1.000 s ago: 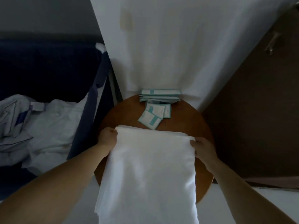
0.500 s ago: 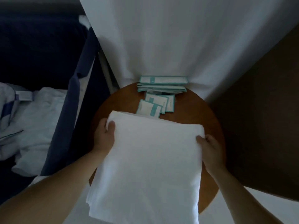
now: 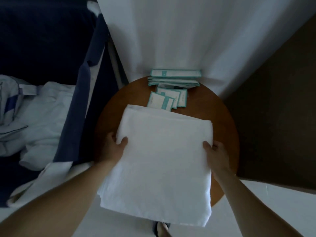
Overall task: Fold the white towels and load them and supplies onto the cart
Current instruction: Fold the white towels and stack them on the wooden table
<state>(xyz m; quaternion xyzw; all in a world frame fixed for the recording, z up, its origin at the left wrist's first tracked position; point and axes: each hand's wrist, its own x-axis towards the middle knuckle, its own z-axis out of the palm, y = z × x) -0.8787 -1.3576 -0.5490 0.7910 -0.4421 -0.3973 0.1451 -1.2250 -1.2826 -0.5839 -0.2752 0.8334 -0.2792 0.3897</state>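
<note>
Entry, head view. I am reading the left thumb (image 3: 122, 141) as pressing down on top of the folded white towel (image 3: 164, 161), with the remaining fingers tucking under the edge, out of sight. The left hand (image 3: 117, 148) is pinching the towel at its 9 o'clock side. The right thumb (image 3: 207, 145) is lying on top in the same way, and the right hand (image 3: 218, 155) is gripping the 3 o'clock side.

The towel is lying across the round wooden table (image 3: 226, 127) and overhanging its rim at 6 o'clock. Its far edge is just reaching the teal-edged sachets (image 3: 166, 101) at 12 o'clock. Beyond them a stack of long teal-edged packets (image 3: 174, 77) is sitting against a hanging white drape (image 3: 171, 35).

At the table's 9 o'clock, crumpled white linen (image 3: 44, 117) is filling a navy fabric bin (image 3: 73, 127).
</note>
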